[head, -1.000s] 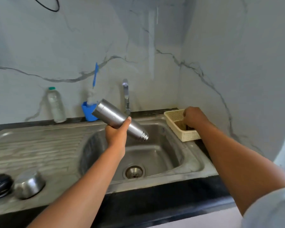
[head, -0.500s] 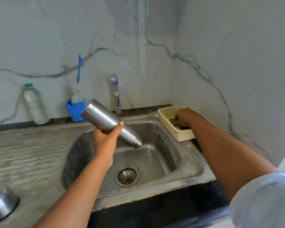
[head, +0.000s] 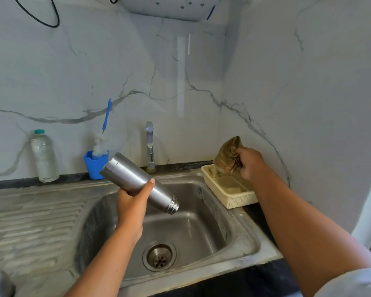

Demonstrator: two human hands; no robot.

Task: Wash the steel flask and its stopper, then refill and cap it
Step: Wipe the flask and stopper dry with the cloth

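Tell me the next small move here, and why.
Probably bring the scrub pad across to the flask. The right hand grips the scrub pad above the basket, apart from the flask, which the left hand holds tilted, open mouth down, over the sink.

Obs.: my left hand [head: 131,202] and right hand [head: 250,163] are uncovered. Left thumbnail [head: 152,181] is cut short and rounded. Both forearms are bare over the sink [head: 253,243]. One garment is in view: a pale grey-white sleeve [head: 351,284], soft-edged, on my right upper arm, below and right of the sink's front corner.
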